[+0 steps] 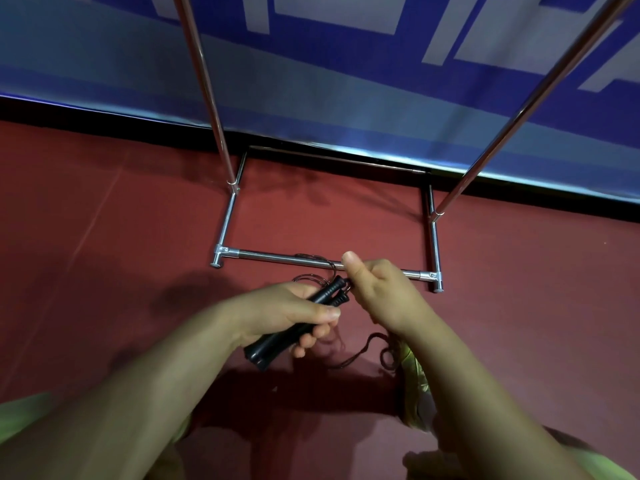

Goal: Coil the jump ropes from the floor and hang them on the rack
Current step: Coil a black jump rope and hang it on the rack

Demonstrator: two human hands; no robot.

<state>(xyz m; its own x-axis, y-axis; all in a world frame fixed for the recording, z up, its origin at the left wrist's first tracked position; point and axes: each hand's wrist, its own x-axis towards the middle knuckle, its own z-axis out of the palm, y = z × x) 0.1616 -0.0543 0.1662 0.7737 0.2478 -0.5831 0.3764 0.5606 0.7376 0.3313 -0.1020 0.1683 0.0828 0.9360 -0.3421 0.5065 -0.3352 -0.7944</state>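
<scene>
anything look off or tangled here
Nothing damaged. The cord still trails in loose loops on the floor, not yet coiled; the left hand grips both black handles while the right hand pinches the cord.

I'm gripping matt black plastic-looking handles (298,317), ribbed at twelve o'clock; the thin dark cord (360,355) is looking smooth, the rack (277,258) is gleaming polished metal over dull red floor (104,220).

No readable text, label, brand or number anywhere. Large pale letter-like shapes on blue banner (346,74) along wall, cropped at top edge, not legible.
</scene>
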